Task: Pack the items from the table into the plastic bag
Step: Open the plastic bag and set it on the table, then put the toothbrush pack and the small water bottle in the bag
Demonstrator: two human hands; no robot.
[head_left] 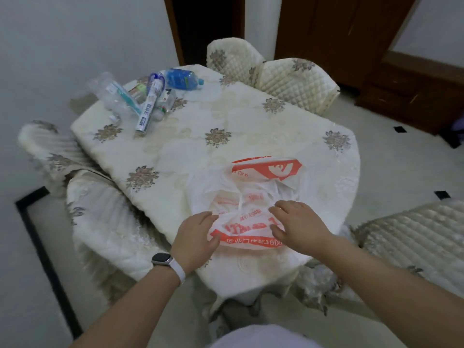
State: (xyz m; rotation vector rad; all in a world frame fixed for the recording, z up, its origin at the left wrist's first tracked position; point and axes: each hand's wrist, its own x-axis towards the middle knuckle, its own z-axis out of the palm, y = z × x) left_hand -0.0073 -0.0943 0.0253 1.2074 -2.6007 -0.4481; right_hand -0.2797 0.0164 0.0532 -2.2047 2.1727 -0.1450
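In the head view, the crumpled, orange-printed plastic bag [253, 194] is laid at the near edge of the cloth-covered table [251, 121], its near rim pinched by the left hand [195, 234] and the right hand [297, 222], while the toothpaste box [148, 108], packed toothbrush [126, 97] and blue bottle [182, 78] are seen well apart at the far-left corner.
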